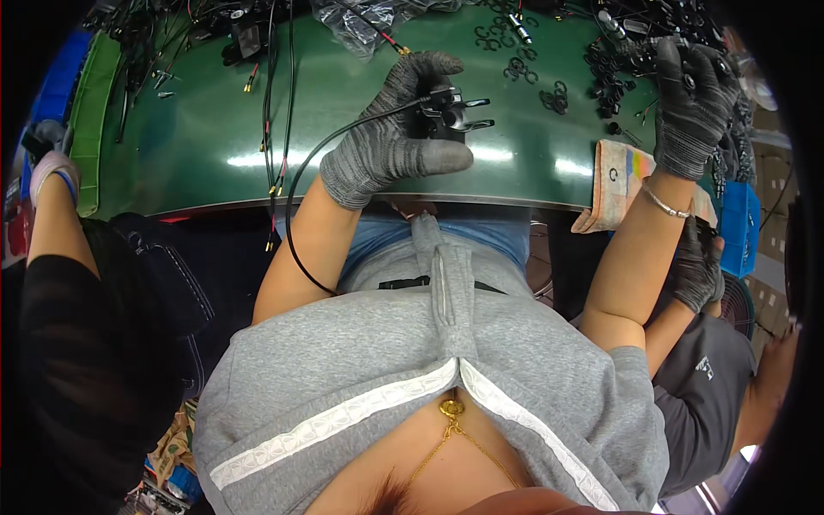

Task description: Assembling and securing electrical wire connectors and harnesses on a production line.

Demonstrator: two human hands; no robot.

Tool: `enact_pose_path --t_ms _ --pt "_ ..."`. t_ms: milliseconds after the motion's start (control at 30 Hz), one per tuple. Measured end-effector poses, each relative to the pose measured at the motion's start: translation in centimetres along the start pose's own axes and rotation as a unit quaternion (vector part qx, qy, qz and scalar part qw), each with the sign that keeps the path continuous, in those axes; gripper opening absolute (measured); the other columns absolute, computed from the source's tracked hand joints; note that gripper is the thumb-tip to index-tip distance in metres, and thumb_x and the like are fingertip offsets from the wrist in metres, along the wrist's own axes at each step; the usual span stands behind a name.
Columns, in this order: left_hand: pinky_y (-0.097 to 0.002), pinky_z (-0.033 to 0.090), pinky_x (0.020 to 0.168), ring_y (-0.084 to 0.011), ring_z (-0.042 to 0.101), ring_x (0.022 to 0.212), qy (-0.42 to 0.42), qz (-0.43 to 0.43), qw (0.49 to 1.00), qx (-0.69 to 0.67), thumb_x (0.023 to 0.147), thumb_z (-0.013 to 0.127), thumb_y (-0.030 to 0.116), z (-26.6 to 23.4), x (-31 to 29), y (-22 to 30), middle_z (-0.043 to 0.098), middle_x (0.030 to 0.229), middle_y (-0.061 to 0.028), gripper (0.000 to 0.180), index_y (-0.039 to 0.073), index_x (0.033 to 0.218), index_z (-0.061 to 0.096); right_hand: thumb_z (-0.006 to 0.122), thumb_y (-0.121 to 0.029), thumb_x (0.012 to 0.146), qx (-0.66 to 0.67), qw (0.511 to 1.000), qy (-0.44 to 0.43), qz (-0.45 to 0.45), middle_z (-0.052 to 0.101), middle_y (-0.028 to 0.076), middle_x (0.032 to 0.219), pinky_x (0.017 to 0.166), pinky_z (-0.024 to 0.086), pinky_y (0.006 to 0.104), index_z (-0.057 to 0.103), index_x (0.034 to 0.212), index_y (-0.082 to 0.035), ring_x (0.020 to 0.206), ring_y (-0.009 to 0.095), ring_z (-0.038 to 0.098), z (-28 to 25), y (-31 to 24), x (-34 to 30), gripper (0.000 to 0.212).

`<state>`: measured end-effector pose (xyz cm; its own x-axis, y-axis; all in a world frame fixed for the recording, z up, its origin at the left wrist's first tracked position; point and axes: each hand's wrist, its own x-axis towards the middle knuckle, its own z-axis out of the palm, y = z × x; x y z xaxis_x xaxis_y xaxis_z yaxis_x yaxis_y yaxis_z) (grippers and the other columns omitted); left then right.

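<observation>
My left hand [390, 133], in a grey knit glove, is raised over the near part of the green table. In it rests a black lever assembly [448, 112] with two short prongs pointing right, held between curled fingers and an outstretched thumb. From this part a black cable [313, 163] loops down past my forearm. My right hand [693, 107], also gloved, reaches over small black parts [614, 86] at the far right. Its fingers are bent, with small dark bits showing among them; what they grip is too small to name.
The green tabletop [343, 103] carries hanging cables [270, 112], black clips [519, 69] and a clear plastic bag [356, 30]. A folded cloth [611, 184] lies at the right edge, near a blue bin [738, 227]. A green tray [101, 120] stands left. Co-workers' hands show on both sides.
</observation>
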<state>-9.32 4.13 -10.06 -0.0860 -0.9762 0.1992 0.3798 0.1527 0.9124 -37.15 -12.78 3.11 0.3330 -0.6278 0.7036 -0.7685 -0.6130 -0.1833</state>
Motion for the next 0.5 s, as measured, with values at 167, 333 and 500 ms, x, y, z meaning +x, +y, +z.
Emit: enact_pose_path --t_ms 167,333,500 --pt "-0.0307 0.056 0.077 -0.0147 0.057 0.092 0.029 -0.043 0.999 -0.015 0.066 0.083 0.024 -0.3 0.2 0.1 0.056 0.103 -0.0039 0.074 0.011 0.131 0.049 0.07 -0.002 0.084 -0.021 0.98 -0.006 -0.198 0.061 0.005 0.105 0.085 0.05 0.0281 0.07 0.105 -0.006 0.1 0.017 0.059 2.1 -0.9 -0.5 0.022" --pt "-0.0335 0.055 0.077 -0.0206 0.063 0.096 0.019 -0.06 0.997 -0.039 0.076 0.075 0.027 0.1 0.5 1.1 0.061 0.118 -0.0137 0.058 0.009 0.126 0.054 0.07 -0.003 0.084 0.364 0.914 -0.106 0.145 0.058 0.003 0.111 0.088 0.048 0.0263 0.07 0.107 -0.01 0.103 0.013 0.055 5.0 -4.6 -2.3 0.024" --pt "-0.0261 0.053 0.07 -0.0127 0.064 0.079 0.102 -0.064 0.989 -0.089 0.079 0.077 0.024 0.3 1.1 0.5 0.066 0.094 -0.0079 0.056 0.003 0.125 0.053 0.068 -0.006 0.085 0.36 0.913 -0.178 -0.071 0.057 0.006 0.119 0.091 0.045 0.027 0.071 0.108 -0.011 0.107 0.013 0.054 5.8 -4.8 -2.4 0.024"
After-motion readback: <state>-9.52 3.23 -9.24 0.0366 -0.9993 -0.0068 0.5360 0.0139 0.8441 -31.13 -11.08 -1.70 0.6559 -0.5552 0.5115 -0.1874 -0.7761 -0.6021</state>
